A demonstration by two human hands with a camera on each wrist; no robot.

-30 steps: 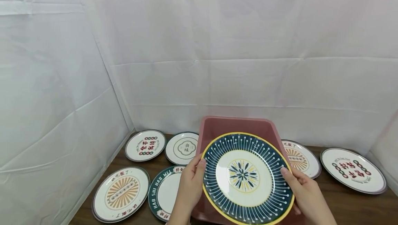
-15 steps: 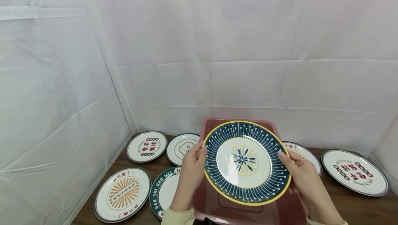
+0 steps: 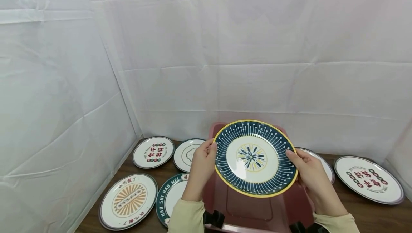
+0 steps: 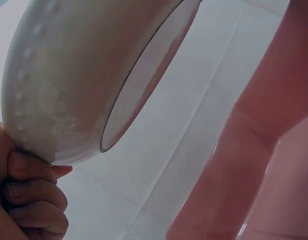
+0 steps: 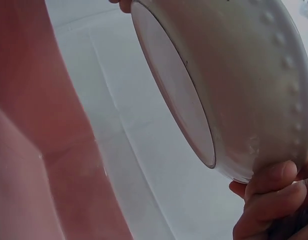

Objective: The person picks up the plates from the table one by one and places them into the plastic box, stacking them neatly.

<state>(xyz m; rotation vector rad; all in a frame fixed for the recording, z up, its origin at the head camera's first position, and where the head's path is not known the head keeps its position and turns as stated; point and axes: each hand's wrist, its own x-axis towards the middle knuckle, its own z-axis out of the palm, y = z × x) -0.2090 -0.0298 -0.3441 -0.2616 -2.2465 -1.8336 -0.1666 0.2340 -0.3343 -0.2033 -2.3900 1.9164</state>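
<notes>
Both hands hold a round plate [image 3: 254, 158] with a yellow rim, a dark blue band of white strokes and a flower pattern in its white middle. It is tilted, its face toward the head camera, above a pink plastic bin [image 3: 238, 208]. My left hand [image 3: 204, 165] pinches the left edge, thumb on the face. On the opposite edge my right hand [image 3: 309, 174] grips likewise, thumb on top. Both wrist views show the plate's pale underside [image 4: 69, 80] with curled fingers [image 5: 269, 192] beneath the rim.
Left of the bin lie several patterned plates, among them an orange sunburst plate [image 3: 128, 202] and a green-rimmed plate [image 3: 170, 199]. To the right lies a white plate [image 3: 368, 179] with red lettering, beside a partly hidden plate [image 3: 323, 163]. White cloth [image 3: 257, 47] hangs behind the wooden table [image 3: 367, 215].
Both hands have raised the blue-banded plate and moved it away from the body, up in the head view. More of the bin's inside and both sleeves now show.
</notes>
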